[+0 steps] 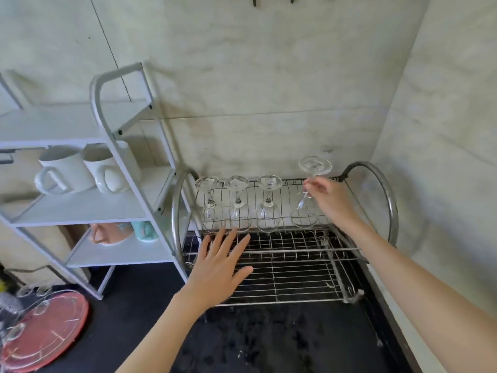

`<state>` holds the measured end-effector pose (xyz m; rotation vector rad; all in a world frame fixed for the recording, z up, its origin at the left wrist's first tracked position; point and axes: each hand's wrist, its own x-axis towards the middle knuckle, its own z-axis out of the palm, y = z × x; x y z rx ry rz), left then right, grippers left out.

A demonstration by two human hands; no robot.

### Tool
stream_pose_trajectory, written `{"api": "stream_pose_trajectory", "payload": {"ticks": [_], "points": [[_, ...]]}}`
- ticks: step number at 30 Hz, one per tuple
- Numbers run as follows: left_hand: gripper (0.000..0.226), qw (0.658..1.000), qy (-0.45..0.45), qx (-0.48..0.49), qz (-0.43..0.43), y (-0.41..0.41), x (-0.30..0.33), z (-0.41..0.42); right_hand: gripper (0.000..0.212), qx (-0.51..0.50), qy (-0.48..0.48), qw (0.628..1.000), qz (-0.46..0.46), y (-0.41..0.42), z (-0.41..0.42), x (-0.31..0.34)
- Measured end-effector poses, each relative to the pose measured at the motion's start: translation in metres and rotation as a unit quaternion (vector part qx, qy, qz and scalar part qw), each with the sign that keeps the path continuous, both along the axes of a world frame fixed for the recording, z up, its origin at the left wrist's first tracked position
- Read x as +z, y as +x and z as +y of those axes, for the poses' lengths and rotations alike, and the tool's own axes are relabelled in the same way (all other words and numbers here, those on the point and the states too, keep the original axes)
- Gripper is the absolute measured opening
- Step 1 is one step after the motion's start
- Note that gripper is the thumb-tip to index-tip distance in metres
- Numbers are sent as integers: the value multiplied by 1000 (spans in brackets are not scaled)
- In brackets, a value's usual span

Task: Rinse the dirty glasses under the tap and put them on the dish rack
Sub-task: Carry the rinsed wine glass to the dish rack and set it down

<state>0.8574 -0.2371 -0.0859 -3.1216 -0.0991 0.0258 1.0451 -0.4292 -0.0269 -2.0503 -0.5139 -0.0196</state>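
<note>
A wire dish rack point(293, 267) stands on the dark counter against the back wall. Three clear stemmed glasses point(238, 203) stand upside down in a row along its back left. My right hand point(330, 200) pinches the stem of a fourth stemmed glass point(313, 168), upside down and tilted, with its bowl on the rack at the back right. My left hand point(220, 267) hovers flat over the rack's front left, fingers spread, holding nothing. More glasses point(29, 300) lie on a red tray point(51, 337) at the lower left.
A white shelf unit point(113, 168) left of the rack holds two white mugs point(80, 170), with a pink cup point(107, 234) and a teal cup point(145, 230) below. The wet black counter point(269, 343) spreads in front. Tiled walls close the back and right.
</note>
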Motion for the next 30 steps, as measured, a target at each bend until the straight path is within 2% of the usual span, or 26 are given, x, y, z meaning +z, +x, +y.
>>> {"api": "stream_pose_trajectory", "payload": {"ticks": [4, 11, 21, 25, 28, 30], "points": [[64, 999, 21, 39, 7, 0, -3, -3, 21, 15, -1, 1000, 20, 11, 7, -13], [68, 998, 53, 39, -14, 0, -9, -2, 19, 34, -10, 999, 26, 16, 11, -22], [73, 999, 36, 33, 4, 1, -5, -3, 21, 49, -22, 999, 6, 15, 6, -27], [86, 1000, 25, 12, 3, 2, 1, -4, 30, 49, -21, 998, 28, 15, 5, -28], [93, 998, 28, 12, 50, 4, 4, -3, 44, 49, -31, 997, 44, 4, -1, -25], [86, 997, 31, 13, 72, 5, 6, -1, 48, 41, -59, 997, 34, -12, -8, -22]]}}
